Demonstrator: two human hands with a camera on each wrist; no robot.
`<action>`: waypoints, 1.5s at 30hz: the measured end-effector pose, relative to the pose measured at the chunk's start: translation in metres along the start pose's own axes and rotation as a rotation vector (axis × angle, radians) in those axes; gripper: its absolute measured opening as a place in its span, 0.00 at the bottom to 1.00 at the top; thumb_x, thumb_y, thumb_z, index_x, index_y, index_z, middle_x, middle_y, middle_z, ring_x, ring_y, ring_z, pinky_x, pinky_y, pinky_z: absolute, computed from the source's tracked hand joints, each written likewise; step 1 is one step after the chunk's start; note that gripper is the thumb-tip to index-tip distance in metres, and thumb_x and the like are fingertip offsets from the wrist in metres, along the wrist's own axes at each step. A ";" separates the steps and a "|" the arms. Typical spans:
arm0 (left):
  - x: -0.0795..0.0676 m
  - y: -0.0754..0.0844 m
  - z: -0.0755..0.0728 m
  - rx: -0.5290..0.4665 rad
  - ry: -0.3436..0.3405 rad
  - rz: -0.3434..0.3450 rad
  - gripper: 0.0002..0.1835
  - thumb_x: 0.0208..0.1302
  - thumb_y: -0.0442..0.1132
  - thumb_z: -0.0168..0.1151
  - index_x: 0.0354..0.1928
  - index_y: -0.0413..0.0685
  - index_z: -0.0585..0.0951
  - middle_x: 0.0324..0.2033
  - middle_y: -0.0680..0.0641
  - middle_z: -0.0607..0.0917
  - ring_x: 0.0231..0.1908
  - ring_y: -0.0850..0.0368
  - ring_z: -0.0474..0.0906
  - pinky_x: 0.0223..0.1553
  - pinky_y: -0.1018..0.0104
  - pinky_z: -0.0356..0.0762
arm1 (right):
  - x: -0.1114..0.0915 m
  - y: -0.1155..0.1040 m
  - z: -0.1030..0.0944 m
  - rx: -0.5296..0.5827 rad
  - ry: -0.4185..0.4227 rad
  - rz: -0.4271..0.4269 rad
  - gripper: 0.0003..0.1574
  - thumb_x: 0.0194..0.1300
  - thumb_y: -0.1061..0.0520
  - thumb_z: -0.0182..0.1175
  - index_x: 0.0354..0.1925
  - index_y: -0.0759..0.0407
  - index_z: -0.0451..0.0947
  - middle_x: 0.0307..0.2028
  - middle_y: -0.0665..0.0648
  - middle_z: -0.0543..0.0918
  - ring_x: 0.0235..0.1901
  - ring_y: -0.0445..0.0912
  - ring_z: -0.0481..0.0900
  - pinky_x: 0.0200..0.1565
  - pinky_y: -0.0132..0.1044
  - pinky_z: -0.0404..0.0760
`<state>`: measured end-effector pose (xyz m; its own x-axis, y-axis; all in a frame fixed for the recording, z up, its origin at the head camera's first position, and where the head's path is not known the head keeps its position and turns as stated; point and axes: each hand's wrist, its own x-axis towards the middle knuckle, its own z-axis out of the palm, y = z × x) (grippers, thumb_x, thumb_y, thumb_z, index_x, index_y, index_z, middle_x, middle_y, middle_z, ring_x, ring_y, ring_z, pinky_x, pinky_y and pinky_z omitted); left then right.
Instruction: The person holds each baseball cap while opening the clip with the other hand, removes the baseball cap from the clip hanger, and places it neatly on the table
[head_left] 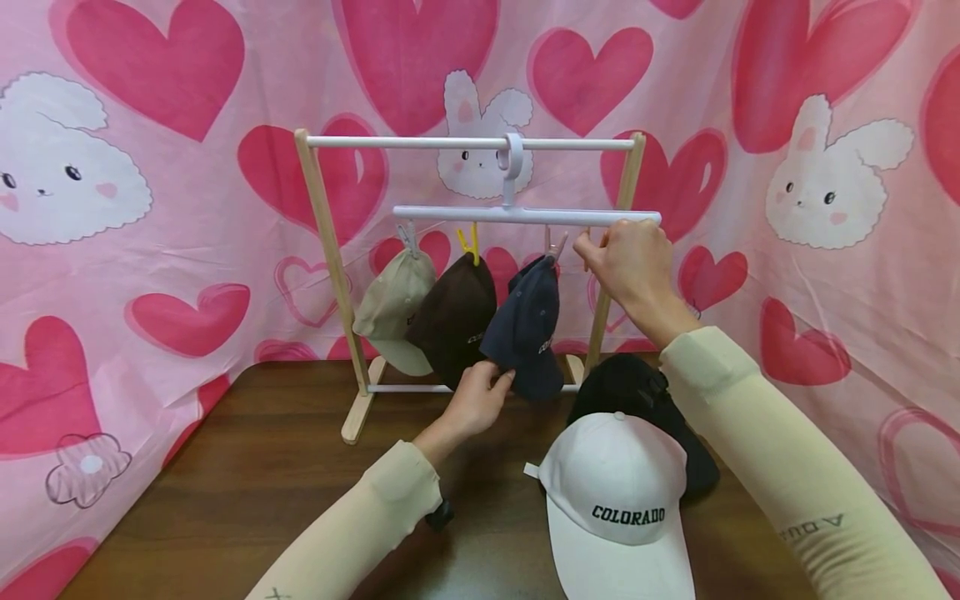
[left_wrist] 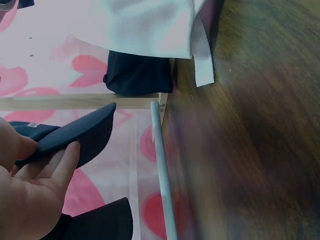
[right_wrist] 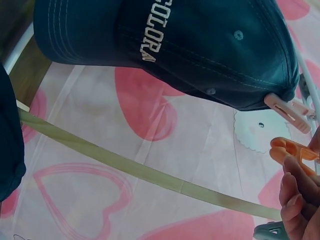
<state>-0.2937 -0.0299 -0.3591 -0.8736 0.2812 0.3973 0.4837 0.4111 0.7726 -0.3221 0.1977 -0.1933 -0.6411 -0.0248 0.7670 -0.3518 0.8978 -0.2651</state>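
A navy cap (head_left: 528,317) hangs by a pink clip (head_left: 555,247) from a white hanger (head_left: 525,216). My left hand (head_left: 480,398) pinches the cap's brim (left_wrist: 80,131) between thumb and fingers. At the hanger's right end, my right hand (head_left: 633,258) pinches an orange clip (right_wrist: 292,150) with its fingers curled. A green clip (right_wrist: 270,231) shows below those fingers in the right wrist view. Left of the navy cap hang a brown cap (head_left: 457,312) on a yellow clip (head_left: 471,246) and a beige cap (head_left: 397,304) on a grey clip (head_left: 408,239).
The hanger hooks over the white top rail (head_left: 405,142) of a wooden-legged rack (head_left: 326,250). On the brown table (head_left: 225,500), a white COLORADO cap (head_left: 615,475) leans against a black cap (head_left: 622,383) at the right. A pink heart-and-rabbit cloth (head_left: 187,275) hangs behind.
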 end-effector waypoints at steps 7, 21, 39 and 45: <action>0.000 -0.001 -0.001 0.016 -0.009 -0.001 0.11 0.77 0.35 0.55 0.44 0.38 0.86 0.26 0.46 0.87 0.34 0.57 0.85 0.30 0.67 0.75 | -0.001 0.002 -0.002 0.007 0.013 0.024 0.34 0.71 0.35 0.58 0.27 0.62 0.85 0.18 0.56 0.79 0.14 0.51 0.73 0.21 0.41 0.76; 0.002 0.001 -0.001 -0.001 -0.023 -0.008 0.12 0.77 0.35 0.55 0.42 0.37 0.86 0.25 0.46 0.85 0.36 0.53 0.86 0.31 0.67 0.75 | -0.005 0.001 0.000 -0.048 -0.051 0.030 0.30 0.76 0.41 0.54 0.29 0.63 0.83 0.17 0.57 0.77 0.14 0.50 0.74 0.23 0.43 0.80; 0.001 0.006 0.002 0.014 -0.038 -0.003 0.12 0.78 0.35 0.55 0.43 0.38 0.86 0.28 0.46 0.88 0.38 0.54 0.87 0.35 0.67 0.80 | -0.002 -0.017 0.015 -0.038 -0.003 -0.160 0.28 0.77 0.52 0.49 0.20 0.61 0.74 0.14 0.58 0.71 0.16 0.53 0.71 0.19 0.43 0.70; 0.000 0.007 0.003 -0.011 -0.033 0.022 0.11 0.77 0.33 0.55 0.43 0.35 0.86 0.32 0.41 0.89 0.37 0.50 0.88 0.35 0.68 0.80 | -0.002 -0.025 0.017 -0.055 -0.034 -0.158 0.24 0.75 0.48 0.53 0.28 0.62 0.80 0.16 0.58 0.74 0.17 0.52 0.71 0.20 0.43 0.74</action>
<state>-0.2902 -0.0251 -0.3554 -0.8603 0.3184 0.3980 0.5021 0.3952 0.7692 -0.3237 0.1677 -0.1981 -0.6036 -0.1817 0.7763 -0.4127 0.9043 -0.1092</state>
